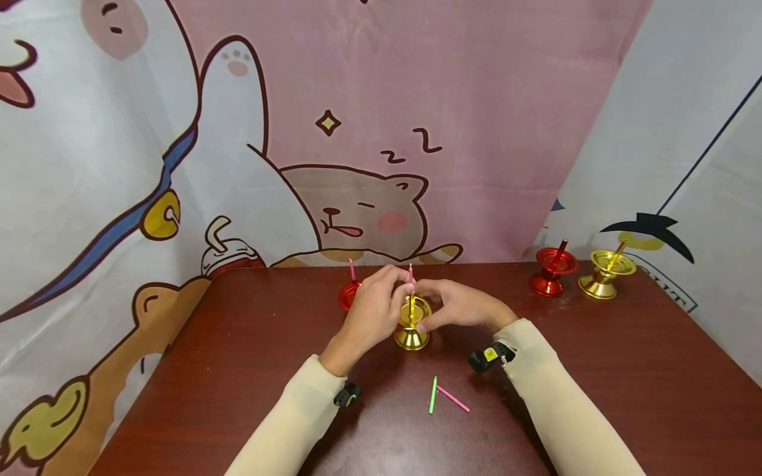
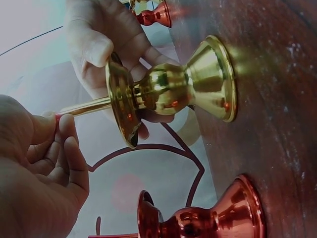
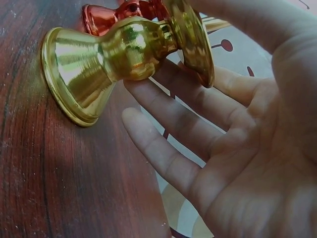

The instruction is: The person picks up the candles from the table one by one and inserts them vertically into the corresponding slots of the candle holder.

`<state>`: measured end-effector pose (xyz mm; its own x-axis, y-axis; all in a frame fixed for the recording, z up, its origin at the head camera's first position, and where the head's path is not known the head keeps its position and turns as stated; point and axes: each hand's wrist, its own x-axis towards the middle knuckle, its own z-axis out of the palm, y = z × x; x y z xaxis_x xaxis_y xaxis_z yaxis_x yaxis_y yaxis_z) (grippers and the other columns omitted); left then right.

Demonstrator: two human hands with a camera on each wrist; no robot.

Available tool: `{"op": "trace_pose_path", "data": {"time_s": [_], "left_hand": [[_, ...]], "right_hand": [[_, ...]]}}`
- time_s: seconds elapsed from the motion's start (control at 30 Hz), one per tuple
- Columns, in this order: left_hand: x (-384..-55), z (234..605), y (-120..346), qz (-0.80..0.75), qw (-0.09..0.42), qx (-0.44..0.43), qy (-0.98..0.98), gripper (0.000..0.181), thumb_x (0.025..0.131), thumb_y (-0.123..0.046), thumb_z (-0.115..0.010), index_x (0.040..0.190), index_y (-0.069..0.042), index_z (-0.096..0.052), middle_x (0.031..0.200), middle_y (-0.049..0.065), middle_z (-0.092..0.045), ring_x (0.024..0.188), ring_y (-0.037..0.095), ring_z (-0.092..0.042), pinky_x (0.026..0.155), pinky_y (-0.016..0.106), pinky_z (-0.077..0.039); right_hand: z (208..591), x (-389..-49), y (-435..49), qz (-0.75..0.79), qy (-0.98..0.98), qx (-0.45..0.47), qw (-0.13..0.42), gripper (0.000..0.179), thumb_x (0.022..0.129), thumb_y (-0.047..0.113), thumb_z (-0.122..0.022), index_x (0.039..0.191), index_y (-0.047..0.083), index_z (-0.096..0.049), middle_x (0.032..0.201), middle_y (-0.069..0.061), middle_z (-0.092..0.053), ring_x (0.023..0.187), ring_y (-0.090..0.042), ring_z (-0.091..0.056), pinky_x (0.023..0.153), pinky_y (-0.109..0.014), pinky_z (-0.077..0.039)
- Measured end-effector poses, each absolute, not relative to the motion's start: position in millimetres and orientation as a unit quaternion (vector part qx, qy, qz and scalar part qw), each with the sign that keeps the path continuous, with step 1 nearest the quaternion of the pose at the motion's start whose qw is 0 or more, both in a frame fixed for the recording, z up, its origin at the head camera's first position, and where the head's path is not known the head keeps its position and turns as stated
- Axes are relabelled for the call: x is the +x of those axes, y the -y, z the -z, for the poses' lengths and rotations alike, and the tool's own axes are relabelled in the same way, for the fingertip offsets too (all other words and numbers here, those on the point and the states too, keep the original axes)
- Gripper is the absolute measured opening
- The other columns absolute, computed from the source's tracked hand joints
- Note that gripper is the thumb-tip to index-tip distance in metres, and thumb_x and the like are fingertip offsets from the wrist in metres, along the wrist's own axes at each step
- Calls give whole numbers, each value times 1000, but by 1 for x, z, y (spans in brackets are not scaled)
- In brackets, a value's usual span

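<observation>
A gold candle holder stands upright on the table, with a wide dish and a narrow gold tube rising from it. My left hand pinches a thin pink candle at the top of this tube; the fingers cover most of the candle in the left wrist view. From the right, my right hand steadies the holder, its thumb at the dish rim and its fingers around the far side of the body.
Just left of the hands is a red candle holder bearing a pink candle. Nearer the front lie a green candle and a pink one. At the back right stand another red holder and another gold one.
</observation>
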<state>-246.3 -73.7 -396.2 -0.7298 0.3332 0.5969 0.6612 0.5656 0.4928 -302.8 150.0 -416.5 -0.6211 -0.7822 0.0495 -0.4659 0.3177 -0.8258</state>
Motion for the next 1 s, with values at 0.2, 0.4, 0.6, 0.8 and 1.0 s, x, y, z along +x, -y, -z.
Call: {"op": "trace_pose_path", "data": {"time_s": [0.2, 0.4, 0.6, 0.8, 1.0], "left_hand": [[-247, 395, 73, 357, 221, -294, 859, 6, 107, -8, -72, 106, -2, -73, 102, 6, -70, 85, 19, -62, 78, 36, -55], [-247, 395, 73, 361, 232, -303, 851, 4, 106, -5, -73, 104, -1, -73, 99, 6, -69, 82, 18, -61, 75, 33, -54], [-248, 396, 73, 368, 235, -309, 845, 5, 105, -4, -73, 103, 0, -72, 97, 6, -68, 80, 18, -60, 73, 30, -53], [-247, 395, 74, 363, 230, -312, 847, 5, 104, -3, -74, 102, 0, -72, 95, 6, -68, 79, 18, -59, 71, 30, -53], [-246, 396, 75, 368, 224, -306, 849, 4, 104, -3, -75, 103, 1, -72, 96, 7, -69, 80, 19, -62, 72, 31, -55]], "right_hand": [[415, -302, -150, 428, -797, -384, 186, 68, 94, 15, -87, 154, 4, -56, 147, -9, -67, 131, -25, -65, 118, -51, -47], [414, -302, -150, 429, -795, -387, 184, 66, 94, 14, -86, 152, 4, -57, 145, -9, -68, 130, -25, -65, 116, -51, -48], [416, -302, -150, 427, -797, -387, 180, 64, 94, 16, -86, 151, 5, -58, 144, -7, -69, 128, -24, -66, 115, -49, -49], [417, -302, -150, 433, -793, -387, 185, 67, 94, 19, -86, 152, 3, -57, 143, -8, -70, 128, -25, -67, 114, -50, -49], [416, -302, -150, 430, -794, -387, 185, 68, 93, 20, -87, 152, 3, -57, 142, -9, -70, 128, -25, -67, 115, -51, -49]]}}
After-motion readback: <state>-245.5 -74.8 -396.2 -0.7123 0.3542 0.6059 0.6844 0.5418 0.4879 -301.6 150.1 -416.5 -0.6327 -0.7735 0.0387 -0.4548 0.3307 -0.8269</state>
